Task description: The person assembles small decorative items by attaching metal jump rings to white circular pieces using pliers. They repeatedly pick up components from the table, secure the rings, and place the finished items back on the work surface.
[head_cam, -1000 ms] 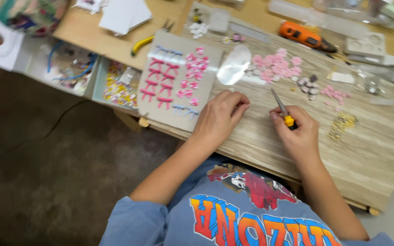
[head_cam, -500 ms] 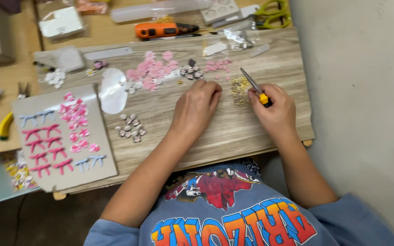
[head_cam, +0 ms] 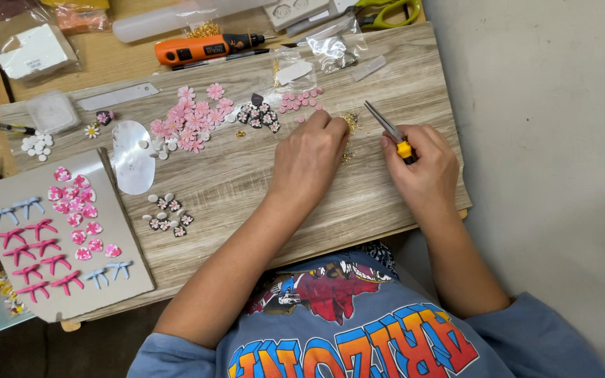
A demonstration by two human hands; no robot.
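Nearest to me, the person's forearms reach out over a wooden tabletop (head_cam: 246, 175). The right hand (head_cam: 421, 168) has its grip closed around a pair of pliers (head_cam: 390, 131) with a yellow-marked handle, the thin tips pointing up and left toward a small heap of gold bits (head_cam: 349, 123). The left hand (head_cam: 309, 157) lies knuckles up just beside that heap, fingertips curled down at its edge; whether they pinch anything I cannot tell, since the hand hides them.

Left of the hands, a few dark flowered pieces (head_cam: 168, 214) lie loose, and beyond them a grey card (head_cam: 117, 280) carries rows of pink and pale blue bows plus pink flowered hearts, which look laid out and finished. Further up the tabletop sit a pile of pink flowers (head_cam: 194, 115), a cluster of dark pieces (head_cam: 259, 114) and some small pink dots (head_cam: 301, 99), all still loose. By my judgement the shaped pieces are made, while the work with the gold bits is only in its early part, with most pieces waiting.

At the far edge lies an orange rotary tool (head_cam: 204, 47), with green scissors (head_cam: 386, 10) at the top
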